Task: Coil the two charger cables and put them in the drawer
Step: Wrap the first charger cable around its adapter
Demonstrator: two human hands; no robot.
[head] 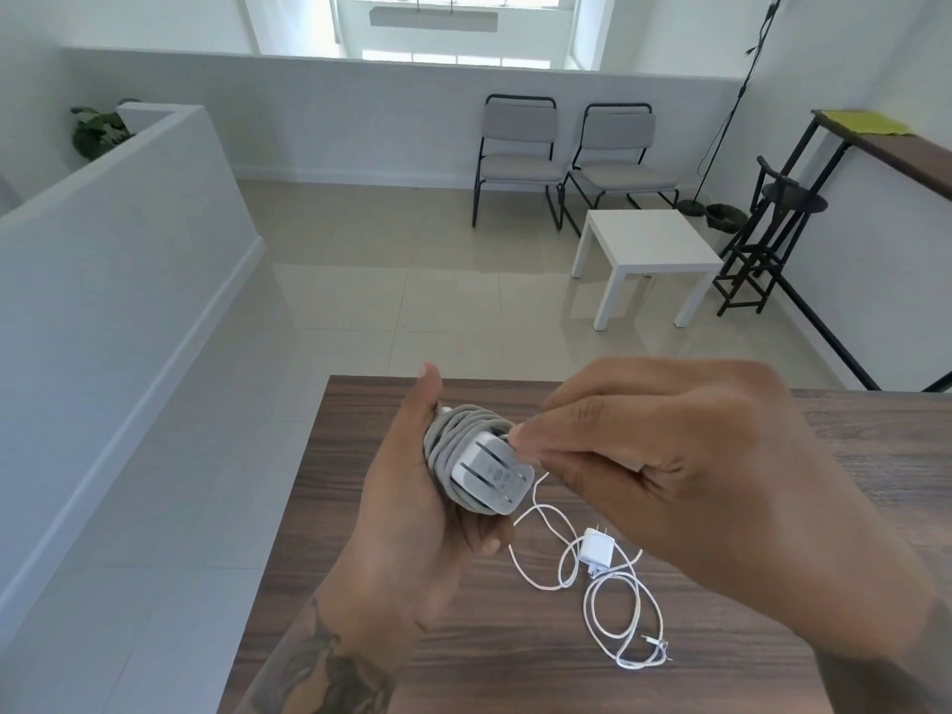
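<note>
My left hand (412, 487) grips a white charger block (492, 474) with its grey cable (453, 435) wound tightly around it, held above the dark wooden table (850, 456). My right hand (659, 456) pinches the end of that grey cable at the block's upper edge. A second charger, a small white plug (592, 548) with a thin white cable (618, 610), lies loose and uncoiled on the table below my right hand. No drawer is in view.
The table's left edge runs close under my left forearm, with tiled floor beyond. A white side table (649, 249), two grey chairs (566, 152) and black stools (762, 234) stand farther back. A low white wall (103, 249) runs along the left.
</note>
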